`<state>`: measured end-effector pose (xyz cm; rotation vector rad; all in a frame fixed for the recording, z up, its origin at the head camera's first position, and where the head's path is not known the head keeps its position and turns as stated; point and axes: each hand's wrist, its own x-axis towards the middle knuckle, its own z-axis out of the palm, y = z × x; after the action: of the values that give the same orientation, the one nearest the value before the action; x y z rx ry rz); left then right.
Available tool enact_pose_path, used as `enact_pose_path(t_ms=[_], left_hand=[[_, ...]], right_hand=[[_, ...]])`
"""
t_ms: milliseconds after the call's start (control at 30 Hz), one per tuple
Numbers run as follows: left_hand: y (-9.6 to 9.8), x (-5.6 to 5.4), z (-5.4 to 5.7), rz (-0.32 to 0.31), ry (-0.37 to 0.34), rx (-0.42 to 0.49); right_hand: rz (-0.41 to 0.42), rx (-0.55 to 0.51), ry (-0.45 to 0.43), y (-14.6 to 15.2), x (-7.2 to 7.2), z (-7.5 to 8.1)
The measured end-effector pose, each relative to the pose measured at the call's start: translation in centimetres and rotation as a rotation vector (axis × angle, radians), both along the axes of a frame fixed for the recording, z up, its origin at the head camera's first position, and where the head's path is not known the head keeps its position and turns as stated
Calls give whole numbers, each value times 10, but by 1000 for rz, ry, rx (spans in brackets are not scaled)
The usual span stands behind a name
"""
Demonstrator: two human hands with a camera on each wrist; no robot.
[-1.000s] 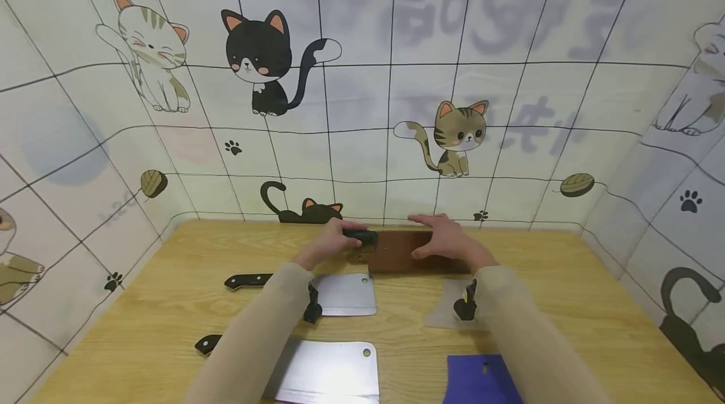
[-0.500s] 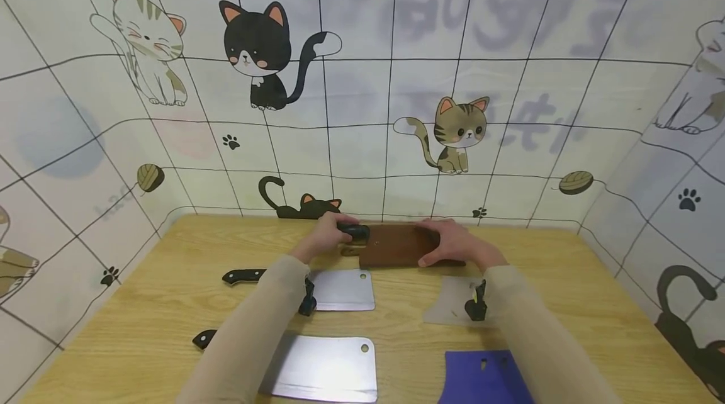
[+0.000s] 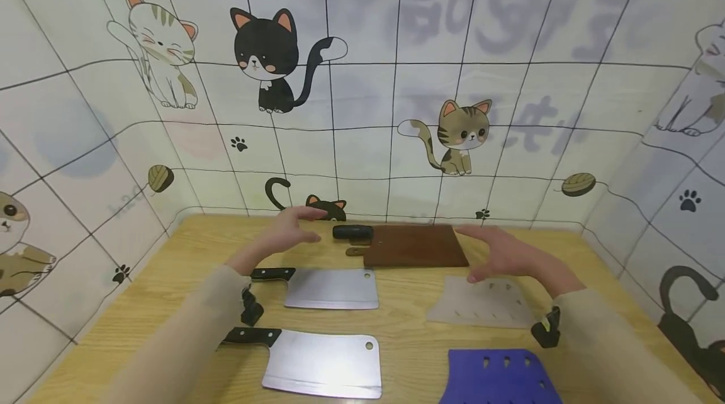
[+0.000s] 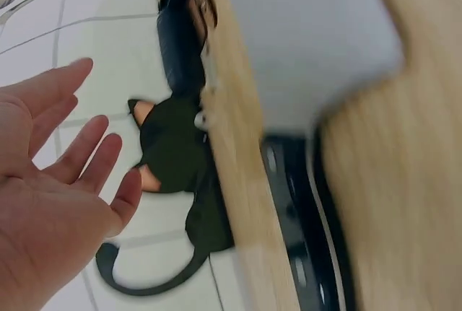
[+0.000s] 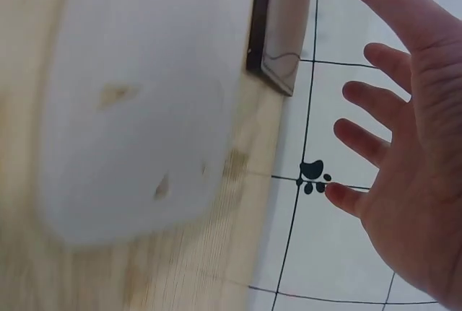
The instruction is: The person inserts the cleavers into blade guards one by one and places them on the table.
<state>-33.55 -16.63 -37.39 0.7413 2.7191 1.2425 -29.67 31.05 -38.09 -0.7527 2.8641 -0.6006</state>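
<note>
My left hand [image 3: 283, 232] is over the counter [image 3: 404, 322] toward its back left corner, thumb and fingers [image 4: 58, 89] spread wide. My right hand [image 3: 504, 253] is toward the back right corner, its fingers held just as wide. Between them, along the middle of the back edge, lies one brown slab [image 3: 416, 245]. At its left end I count one black handle [image 3: 352, 232] and one small tan tab [image 3: 355, 252]; whether all three make a single thing I can't tell. My left fingertips are near that handle, apart from it; my right ones are just beside the slab's right end. Toward the counter's front edge, left of the middle, I have two cleavers, each with one hole near a corner: the farther cleaver [image 3: 334, 289] and the nearer cleaver [image 3: 325, 363]. Opposite, toward the right edge, are two sheets with several holes apiece: one translucent sheet [image 3: 484, 303], partly under my right thumb as the head view sees it, and one blue sheet [image 3: 495, 375] nearer the front.
</note>
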Motion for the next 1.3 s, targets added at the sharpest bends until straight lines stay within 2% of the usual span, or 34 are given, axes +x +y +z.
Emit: enact_pose_path(t_ms=[100, 300, 433, 567, 767, 967, 1067, 1300], left_hand=[[-26, 16, 1, -7, -26, -14], [-76, 42, -10, -21, -23, -56], [-99, 55, -21, -37, -29, -38], [-114, 62, -35, -4, -33, -28], [-114, 64, -47, 38, -23, -65], [-108, 56, -54, 73, -45, -93], [-107, 54, -56, 96, -73, -84], [-106, 55, -59, 117, -84, -81]], right_hand=[[33, -8, -1, 14, 18, 2], [50, -20, -31, 32, 45, -5], [69, -45, -38, 38, 54, -17], [82, -38, -47, 37, 58, -27], [49, 11, -53, 36, 62, -35], [45, 38, -23, 35, 64, -43], [48, 25, -37, 34, 64, -44], [59, 23, -29, 36, 61, -43]])
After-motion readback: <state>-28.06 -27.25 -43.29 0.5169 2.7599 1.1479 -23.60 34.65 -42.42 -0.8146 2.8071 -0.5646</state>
